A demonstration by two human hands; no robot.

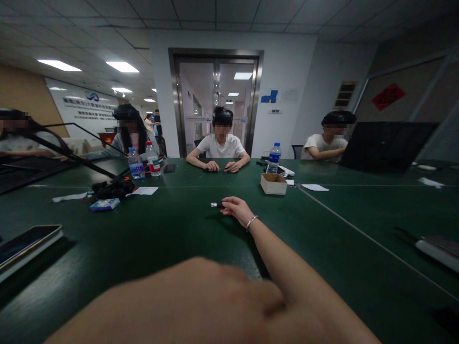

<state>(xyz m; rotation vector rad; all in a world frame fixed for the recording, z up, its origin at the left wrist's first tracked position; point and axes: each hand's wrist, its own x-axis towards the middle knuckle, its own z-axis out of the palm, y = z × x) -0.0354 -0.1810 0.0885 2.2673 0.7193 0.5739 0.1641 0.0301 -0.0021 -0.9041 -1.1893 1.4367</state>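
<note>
My right hand (234, 209) reaches out over the green table and pinches a small black USB stick (216, 205) with a silver metal end pointing left. A silver bangle (251, 223) circles that wrist. My left hand (201, 301) is large and blurred, close to the camera at the bottom. It overlaps the right forearm in view; whether it touches the forearm I cannot tell. Its fingers are mostly hidden, and I see nothing held in it.
An open cardboard box (273, 184) stands beyond my right hand, with a water bottle (274, 158) behind it. A phone (28, 246) lies at left, near a blue-white packet (104, 204) and two bottles. Across the table sits a person (220, 145); others sit at both sides.
</note>
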